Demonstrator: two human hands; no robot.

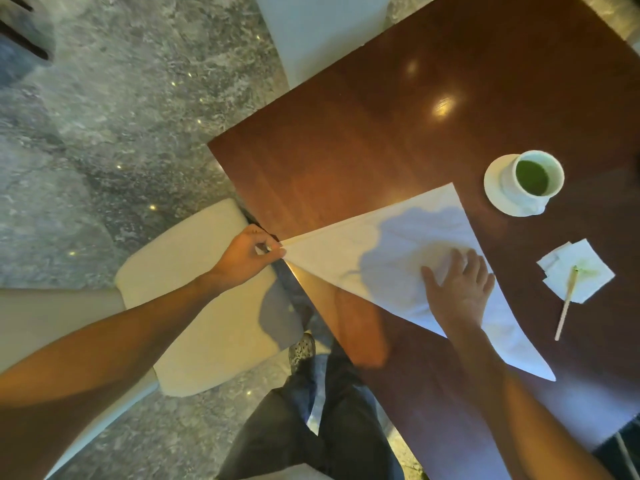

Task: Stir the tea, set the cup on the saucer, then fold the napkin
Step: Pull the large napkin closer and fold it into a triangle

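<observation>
napkin (415, 251): triangle laid on table (363, 133); tip aimed at the near-left table corner
left hand (244, 256): tip is pinched
right hand (460, 285): pressed flat, fingers spread
cup (533, 178): seated on saucer (493, 188)

No readable text, labels or numbers anywhere.

1. A dark reddish wooden worktop (363, 140) is filling the view from the centre out toward 3 o'clock, two lamp reflections glinting on it.
2. A small stack of paper squares (588, 268), stained green, is lying at 3 o'clock on the worktop.
3. A cream chair seat (194, 306) is sitting at 8 o'clock, beside the worktop's corner.
4. Another pale chair (322, 32) is standing at 12 o'clock.
5. A grey marbled floor (121, 116) is spreading from 9 to 11 o'clock.
</observation>
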